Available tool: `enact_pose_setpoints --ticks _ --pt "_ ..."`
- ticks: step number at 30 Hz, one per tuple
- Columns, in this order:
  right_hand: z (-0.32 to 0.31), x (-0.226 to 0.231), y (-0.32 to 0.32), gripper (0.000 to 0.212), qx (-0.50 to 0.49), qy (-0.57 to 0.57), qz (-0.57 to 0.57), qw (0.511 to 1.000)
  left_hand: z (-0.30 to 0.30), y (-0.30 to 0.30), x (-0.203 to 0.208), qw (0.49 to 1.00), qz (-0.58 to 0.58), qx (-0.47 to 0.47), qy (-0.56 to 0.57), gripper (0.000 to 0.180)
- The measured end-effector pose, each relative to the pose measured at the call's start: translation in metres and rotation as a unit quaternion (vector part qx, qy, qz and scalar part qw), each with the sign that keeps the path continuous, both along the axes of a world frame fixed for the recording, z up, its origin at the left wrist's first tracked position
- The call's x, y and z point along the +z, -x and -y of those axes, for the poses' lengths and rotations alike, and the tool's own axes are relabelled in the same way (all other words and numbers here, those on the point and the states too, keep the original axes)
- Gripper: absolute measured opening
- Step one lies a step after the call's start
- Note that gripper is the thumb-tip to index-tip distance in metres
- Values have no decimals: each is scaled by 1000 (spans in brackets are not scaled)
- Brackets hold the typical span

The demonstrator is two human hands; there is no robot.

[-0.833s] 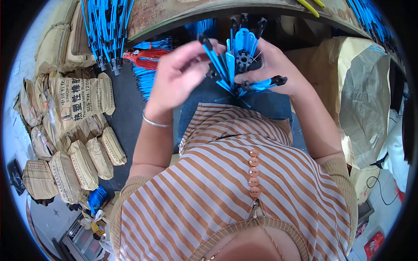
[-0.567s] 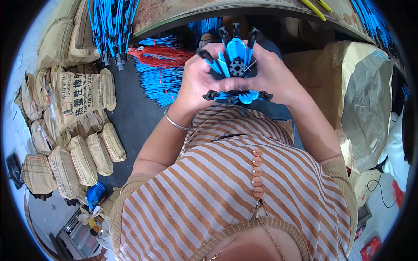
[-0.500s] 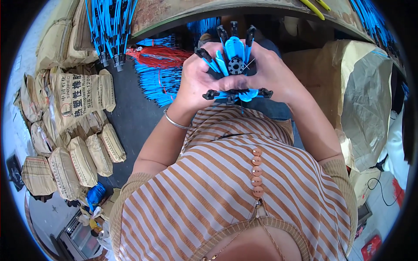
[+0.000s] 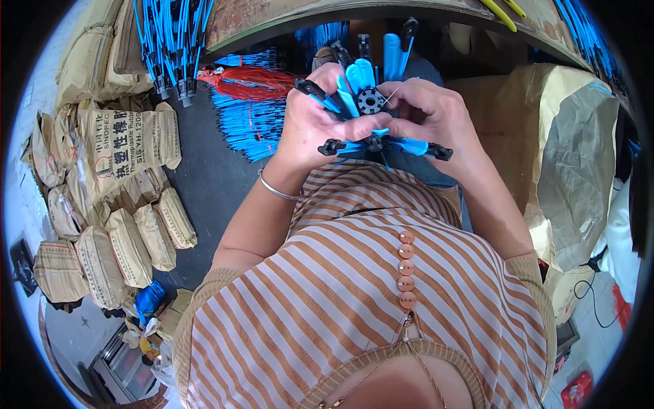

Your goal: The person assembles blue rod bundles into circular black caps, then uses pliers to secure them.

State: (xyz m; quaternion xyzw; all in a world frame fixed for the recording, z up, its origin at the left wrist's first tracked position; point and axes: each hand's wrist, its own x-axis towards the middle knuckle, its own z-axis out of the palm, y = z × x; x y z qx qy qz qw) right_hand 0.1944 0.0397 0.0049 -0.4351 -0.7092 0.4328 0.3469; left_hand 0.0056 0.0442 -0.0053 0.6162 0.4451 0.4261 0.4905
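In front of my chest is an assembly with a round black notched hub (image 4: 371, 101). Several flat bright-blue arms (image 4: 392, 60) with black clip-like ends fan out around it. My left hand (image 4: 308, 129), closed around the assembly's left side, has its thumb just below the hub. On the other side, my right hand (image 4: 439, 112) grips the assembly with bent fingers and thumb close to the hub. A thin pale wire-like piece (image 4: 392, 95) sticks out by the right fingertips. Below the thumbs, more blue arms with black ends point left and right. My palms hide part of the assembly.
A wooden table edge (image 4: 272, 31) curves across the top, with yellow-handled pliers (image 4: 501, 15) on it. Blue-and-black rod bundles (image 4: 174, 48) hang at left; others lie below beside red strands (image 4: 252, 82). Stacked paper sacks (image 4: 109, 249) stand left, an open paper sack (image 4: 575, 177) right.
My right hand has moved slightly right, its fingers drawn in beside the hub. The blue arms on that side now spread farther out, and the lower right one reaches farther right.
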Motion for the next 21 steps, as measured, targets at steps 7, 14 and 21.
enact_pose_setpoints --ticks 7,14,21 --pt "-2 -5 2 28 -18 31 -39 999 2 -9 3 998 -29 49 4 30" --pt "-8 -13 -3 23 -5 160 -135 978 -4 -11 -2 998 -31 45 -23 30" --pt "-15 -10 -5 19 28 111 -87 990 -13 -4 -3 996 -56 -18 -67 31"
